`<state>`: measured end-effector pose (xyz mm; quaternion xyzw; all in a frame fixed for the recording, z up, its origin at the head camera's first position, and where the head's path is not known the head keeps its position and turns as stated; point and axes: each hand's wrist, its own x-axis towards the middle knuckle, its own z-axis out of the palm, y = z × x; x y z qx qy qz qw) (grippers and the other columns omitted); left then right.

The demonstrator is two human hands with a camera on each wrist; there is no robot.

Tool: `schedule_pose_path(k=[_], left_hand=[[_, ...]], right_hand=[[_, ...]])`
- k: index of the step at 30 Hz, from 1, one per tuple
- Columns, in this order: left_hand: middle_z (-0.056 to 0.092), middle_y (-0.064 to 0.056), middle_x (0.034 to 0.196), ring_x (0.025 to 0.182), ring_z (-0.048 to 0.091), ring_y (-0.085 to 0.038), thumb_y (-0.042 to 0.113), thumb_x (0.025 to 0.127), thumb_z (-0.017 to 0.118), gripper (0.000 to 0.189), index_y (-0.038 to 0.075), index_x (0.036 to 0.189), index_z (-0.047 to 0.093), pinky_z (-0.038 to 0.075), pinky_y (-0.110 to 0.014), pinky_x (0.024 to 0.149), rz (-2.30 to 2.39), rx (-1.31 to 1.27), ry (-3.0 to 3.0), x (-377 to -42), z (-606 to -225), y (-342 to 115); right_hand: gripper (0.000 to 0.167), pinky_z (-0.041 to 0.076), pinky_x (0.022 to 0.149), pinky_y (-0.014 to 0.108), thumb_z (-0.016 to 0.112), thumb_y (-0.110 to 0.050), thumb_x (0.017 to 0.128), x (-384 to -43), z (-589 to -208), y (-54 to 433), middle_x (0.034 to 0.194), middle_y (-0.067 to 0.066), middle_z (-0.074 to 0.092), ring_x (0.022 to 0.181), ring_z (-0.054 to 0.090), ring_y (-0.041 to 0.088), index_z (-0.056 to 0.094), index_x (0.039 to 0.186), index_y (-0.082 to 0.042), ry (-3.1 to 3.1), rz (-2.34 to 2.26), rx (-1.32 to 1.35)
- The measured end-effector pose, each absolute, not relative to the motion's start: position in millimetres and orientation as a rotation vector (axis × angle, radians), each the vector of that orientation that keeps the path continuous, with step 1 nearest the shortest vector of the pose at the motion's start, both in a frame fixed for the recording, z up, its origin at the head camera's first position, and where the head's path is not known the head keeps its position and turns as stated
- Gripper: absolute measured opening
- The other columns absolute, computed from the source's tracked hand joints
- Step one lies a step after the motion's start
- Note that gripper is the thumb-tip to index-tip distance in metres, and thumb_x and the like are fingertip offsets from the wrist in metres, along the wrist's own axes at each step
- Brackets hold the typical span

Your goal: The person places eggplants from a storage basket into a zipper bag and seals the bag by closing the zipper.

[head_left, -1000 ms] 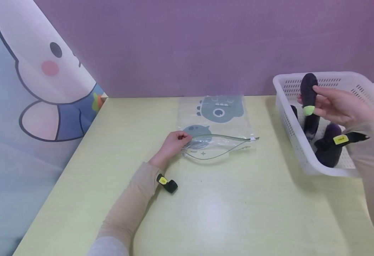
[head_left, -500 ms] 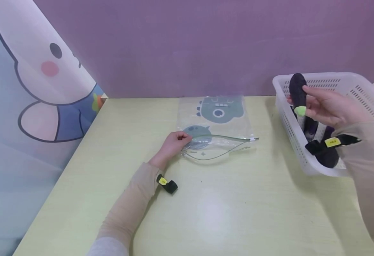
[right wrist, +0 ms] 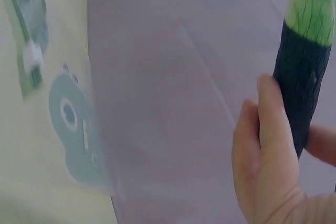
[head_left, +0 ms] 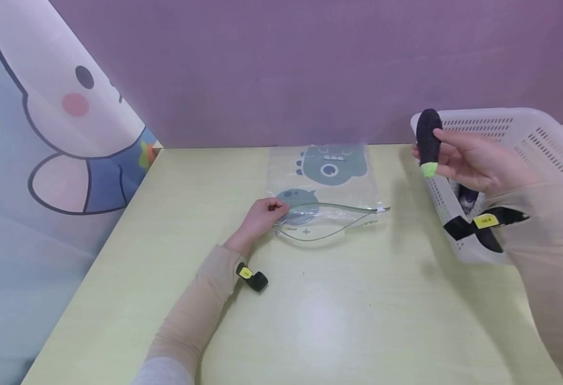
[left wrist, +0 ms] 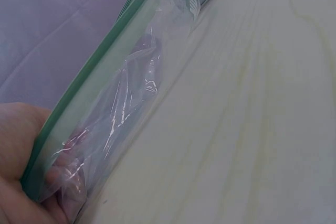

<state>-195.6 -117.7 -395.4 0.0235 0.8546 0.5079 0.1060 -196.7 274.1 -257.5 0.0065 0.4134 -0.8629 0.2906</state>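
Observation:
My left hand (head_left: pixel 260 220) pinches the near left edge of a clear zip bag (head_left: pixel 332 167) printed with blue-green cartoon animals. The bag lies flat on the table, its green-edged mouth (left wrist: pixel 89 72) gaping and its white slider at the right. My right hand (head_left: pixel 476 163) grips a dark, cucumber-like vegetable (head_left: pixel 427 140) with a light green end. It is held upright, green end down, above the left rim of a white basket (head_left: pixel 551 140). In the right wrist view, fingers and thumb close round the dark part of the vegetable (right wrist: pixel 302 77).
Dark purple-black vegetables (head_left: pixel 489 239) lie in the basket, partly hidden by my right arm and wrist strap. The pale wooden table (head_left: pixel 320 321) stretches in front of the bag. A purple wall (head_left: pixel 281 75) rises behind it, with a cartoon cloth (head_left: pixel 79 176) at the left.
My right hand has moved left with the dark vegetable, from over the inside of the basket to its left rim. The left hand and the bag have stayed in place.

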Motion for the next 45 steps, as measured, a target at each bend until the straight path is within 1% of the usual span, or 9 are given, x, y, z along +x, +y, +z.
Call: schedule_pose_path(k=[5, 9, 13, 16, 18, 22, 26, 38, 45], left_hand=[[0.058, -0.002, 0.086, 0.084, 0.049, -0.015, 0.020, 0.093, 0.059, 0.020, 0.002, 0.098, 0.066, 0.039, -0.025, 0.078, 1.505, 0.069, 2.514, -195.7, -396.1, -117.6], [0.059, -0.002, 0.086, 0.084, 0.050, -0.015, 0.019, 0.093, 0.059, 0.020, 0.002, 0.098, 0.066, 0.040, -0.025, 0.078, 1.496, 0.076, 2.520, -195.5, -396.7, -118.2], [0.059, -0.003, 0.087, 0.085, 0.050, -0.016, 0.019, 0.093, 0.059, 0.020, 0.002, 0.099, 0.066, 0.040, -0.025, 0.079, 1.487, 0.078, 2.531, -195.4, -395.6, -119.0], [0.059, -0.003, 0.087, 0.084, 0.050, -0.016, 0.019, 0.094, 0.059, 0.020, 0.002, 0.098, 0.066, 0.040, -0.025, 0.079, 1.487, 0.080, 2.537, -195.1, -393.8, -119.1], [0.059, -0.004, 0.087, 0.084, 0.050, -0.016, 0.018, 0.094, 0.059, 0.020, 0.001, 0.098, 0.066, 0.040, -0.025, 0.078, 1.490, 0.084, 2.538, -195.1, -393.5, -119.1], [0.060, -0.003, 0.087, 0.084, 0.050, -0.015, 0.019, 0.094, 0.058, 0.020, 0.001, 0.099, 0.066, 0.040, -0.024, 0.078, 1.484, 0.084, 2.537, -195.1, -393.4, -118.9], [0.059, -0.003, 0.087, 0.084, 0.050, -0.015, 0.020, 0.094, 0.058, 0.020, 0.002, 0.098, 0.066, 0.040, -0.024, 0.077, 1.477, 0.079, 2.539, -195.2, -393.5, -119.1], [0.060, -0.004, 0.089, 0.085, 0.050, -0.016, 0.020, 0.094, 0.058, 0.020, 0.002, 0.099, 0.066, 0.041, -0.025, 0.078, 1.462, 0.067, 2.543, -194.4, -393.1, -120.3], [0.060, -0.004, 0.089, 0.085, 0.050, -0.015, 0.019, 0.094, 0.058, 0.019, 0.002, 0.099, 0.066, 0.041, -0.025, 0.078, 1.466, 0.076, 2.539, -196.1, -395.3, -120.1]], right_hand=[[0.019, 0.056, 0.076, 0.035, 0.046, -0.008, 0.099, -189.7, -257.4, 251.7, 0.104, 0.018, 0.067, 0.093, 0.068, 0.026, 0.058, 0.114, -0.008, 1.210, -2.367, 0.051], [0.018, 0.056, 0.074, 0.033, 0.049, -0.007, 0.097, -183.5, -257.9, 235.1, 0.102, 0.015, 0.068, 0.092, 0.068, 0.024, 0.061, 0.111, -0.006, 1.266, -2.384, 0.023], [0.014, 0.057, 0.074, 0.033, 0.053, -0.009, 0.096, -176.4, -260.2, 213.8, 0.100, 0.013, 0.069, 0.090, 0.069, 0.024, 0.060, 0.107, -0.006, 1.270, -2.425, 0.017], [0.012, 0.057, 0.074, 0.034, 0.053, -0.008, 0.096, -171.1, -265.5, 194.5, 0.098, 0.013, 0.069, 0.090, 0.069, 0.024, 0.055, 0.107, -0.005, 1.226, -2.464, -0.019], [0.015, 0.057, 0.074, 0.033, 0.053, -0.008, 0.096, -167.5, -269.6, 183.0, 0.097, 0.012, 0.069, 0.089, 0.068, 0.024, 0.052, 0.110, -0.005, 1.211, -2.470, -0.031], [0.027, 0.057, 0.073, 0.031, 0.056, -0.011, 0.095, -162.4, -276.1, 165.8, 0.095, 0.011, 0.068, 0.089, 0.068, 0.021, 0.044, 0.118, -0.006, 1.272, -2.444, -0.015], [0.032, 0.057, 0.072, 0.030, 0.056, -0.011, 0.094, -160.7, -283.2, 157.7, 0.093, 0.010, 0.068, 0.087, 0.068, 0.020, 0.040, 0.121, -0.006, 1.265, -2.437, 0.013], [0.030, 0.056, 0.072, 0.027, 0.053, -0.015, 0.096, -156.2, -307.2, 146.3, 0.095, 0.006, 0.068, 0.089, 0.067, 0.015, 0.038, 0.121, -0.008, 1.395, -2.359, -0.075], [0.026, 0.056, 0.073, 0.027, 0.051, -0.015, 0.097, -157.1, -315.0, 148.0, 0.095, 0.006, 0.068, 0.088, 0.068, 0.015, 0.038, 0.118, -0.005, 1.359, -2.355, -0.096]])
